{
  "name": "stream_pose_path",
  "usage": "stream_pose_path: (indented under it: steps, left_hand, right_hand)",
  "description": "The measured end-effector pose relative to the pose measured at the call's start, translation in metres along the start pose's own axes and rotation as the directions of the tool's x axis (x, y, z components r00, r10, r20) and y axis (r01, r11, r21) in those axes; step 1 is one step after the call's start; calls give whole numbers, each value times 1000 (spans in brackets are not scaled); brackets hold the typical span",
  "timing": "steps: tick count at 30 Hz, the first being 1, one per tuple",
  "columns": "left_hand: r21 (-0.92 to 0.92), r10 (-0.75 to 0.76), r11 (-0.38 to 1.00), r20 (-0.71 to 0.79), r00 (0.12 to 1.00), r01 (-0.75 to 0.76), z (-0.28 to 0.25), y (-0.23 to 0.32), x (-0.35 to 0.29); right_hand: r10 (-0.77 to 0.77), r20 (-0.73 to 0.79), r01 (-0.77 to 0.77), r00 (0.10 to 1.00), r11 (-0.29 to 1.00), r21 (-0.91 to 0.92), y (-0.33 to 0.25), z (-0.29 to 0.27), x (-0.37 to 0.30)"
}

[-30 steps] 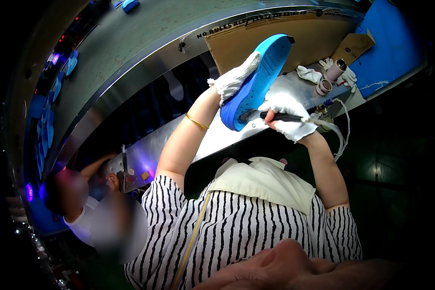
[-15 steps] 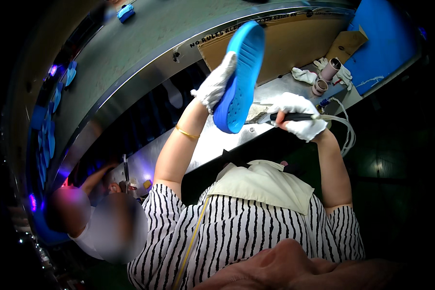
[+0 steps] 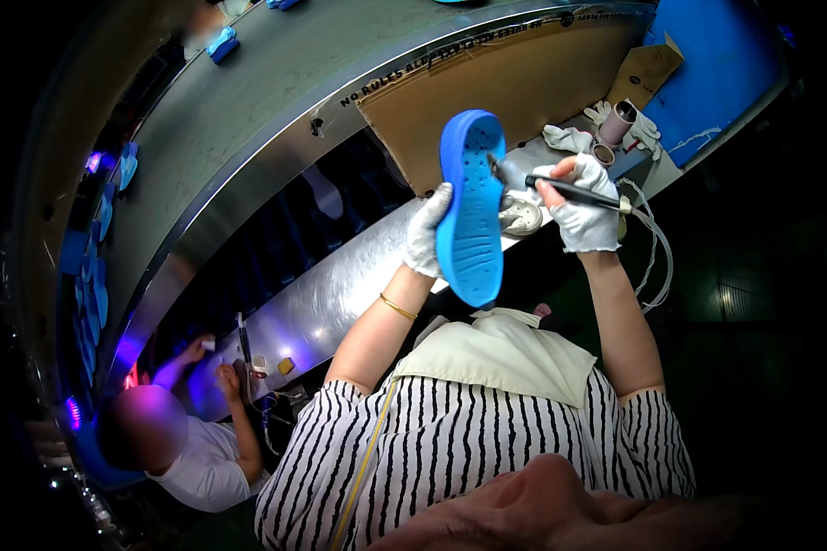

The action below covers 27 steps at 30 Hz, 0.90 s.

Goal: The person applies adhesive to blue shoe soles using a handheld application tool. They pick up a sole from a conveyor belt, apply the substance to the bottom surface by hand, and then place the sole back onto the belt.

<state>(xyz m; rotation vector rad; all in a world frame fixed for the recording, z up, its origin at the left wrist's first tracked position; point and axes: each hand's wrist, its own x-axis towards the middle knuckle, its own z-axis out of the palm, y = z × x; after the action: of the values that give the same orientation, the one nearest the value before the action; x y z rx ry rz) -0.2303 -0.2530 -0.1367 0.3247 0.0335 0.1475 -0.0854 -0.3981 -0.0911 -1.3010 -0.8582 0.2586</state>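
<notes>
My left hand [image 3: 425, 241], in a white glove, grips the edge of a blue shoe sole [image 3: 473, 262]. The sole is held lengthwise in front of me, its hollow inner side with ridges and small holes facing up. In my right hand [image 3: 583, 207], whose white glove leaves fingertips bare, is a black-handled brush [image 3: 574, 191] with a pale hose running from its back end. The brush's tip reaches the sole's right edge near the far end; whether it touches is hard to tell. Just beyond the sole's right side lies a pale grey object [image 3: 521, 218] on the metal bench.
A metal bench [image 3: 326, 289] runs under my hands, with a cardboard sheet [image 3: 524, 92] behind it. At right are a pinkish roll [image 3: 618, 124], white gloves [image 3: 568, 139] and a blue panel [image 3: 717, 92]. A conveyor belt [image 3: 276, 73] carries blue soles. A co-worker [image 3: 207, 459] sits at left.
The sole has come nearer and turned so its hollow side faces up. My right hand has raised the brush to it. The co-worker at left has shifted, both hands now visible.
</notes>
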Motion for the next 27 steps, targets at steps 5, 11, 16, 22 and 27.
stream_pose_path:
  steps: [5, 11, 16, 22, 27]
  left_hand:
    - [118, 61, 992, -82, 995, -52, 5, -24, 13]
    - [35, 135, 991, -147, 980, -132, -2, -22, 19]
    - [136, 185, 976, -83, 979, -173, 2, -9, 31]
    - [108, 219, 972, -109, 970, -207, -6, 2, 33]
    - [-12, 216, 976, -59, 975, -217, -2, 16, 32]
  right_hand:
    - [-80, 51, 80, 995, 997, 18, 1, 16, 4]
    - [-12, 126, 21, 992, 997, -76, -9, 13, -8]
    - [-274, 262, 341, 925, 903, -261, -10, 30, -13]
    - [-184, 206, 224, 961, 955, -194, -12, 34, -20]
    - [-46, 314, 76, 948, 994, -82, -23, 38, -30]
